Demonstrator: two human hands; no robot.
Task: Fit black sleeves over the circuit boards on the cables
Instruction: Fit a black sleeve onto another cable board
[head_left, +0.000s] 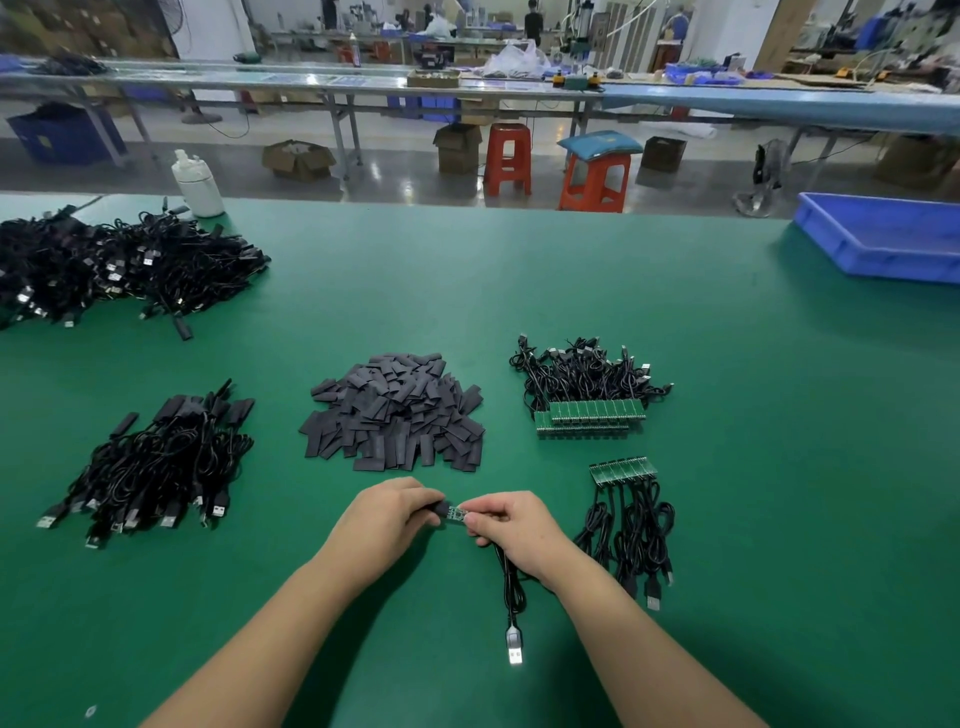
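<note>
Left hand (387, 512) pinches sleeve (435, 508) (half on board (456, 514)); right hand (511, 525) grips board.

A green table (727, 364) fills the lower view. At its far left edge stands a white plastic bottle (197, 187); at its far right corner lies a blue tray (883, 241), partly cut off by the frame. Beyond the far edge, on the grey floor, stand two orange stools (508, 156) — the right one (597, 176) topped with a blue cushion (600, 143) — among open cardboard boxes (298, 160). Further back runs a long workbench (467, 83) carrying clutter, with blurred people behind it.
</note>
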